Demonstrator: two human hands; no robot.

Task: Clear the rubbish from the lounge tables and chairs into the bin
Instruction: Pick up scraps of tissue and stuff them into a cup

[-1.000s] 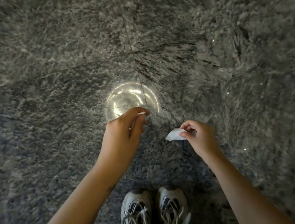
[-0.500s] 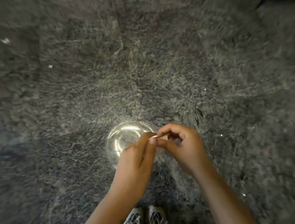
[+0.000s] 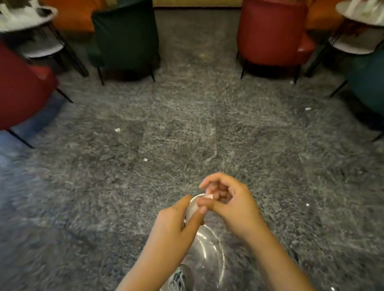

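Note:
My left hand (image 3: pixel 176 224) grips the rim of a clear plastic container (image 3: pixel 208 254), a cup or a bag, which hangs down over my shoe. My right hand (image 3: pixel 232 202) is at its mouth, fingers curled, pinching a small white paper scrap (image 3: pixel 207 197) against the rim. More white scraps lie on the grey carpet: one (image 3: pixel 117 129) at the left, one (image 3: pixel 145 159) nearer me, one (image 3: pixel 307 108) at the right. White rubbish covers a round table (image 3: pixel 19 20) at the far left and another round table (image 3: pixel 364 14) at the far right. No bin is in view.
Chairs ring the open carpet: a red one (image 3: pixel 4 84) at the left, a dark green one (image 3: pixel 127 35) at the back, a red one (image 3: pixel 271 31) back right, a teal one (image 3: pixel 379 84) at the right. The whole view is motion-blurred.
The view has swung up from the carpet to the lounge. My right hand brought the paper scrap over to the mouth of the clear container in my left hand.

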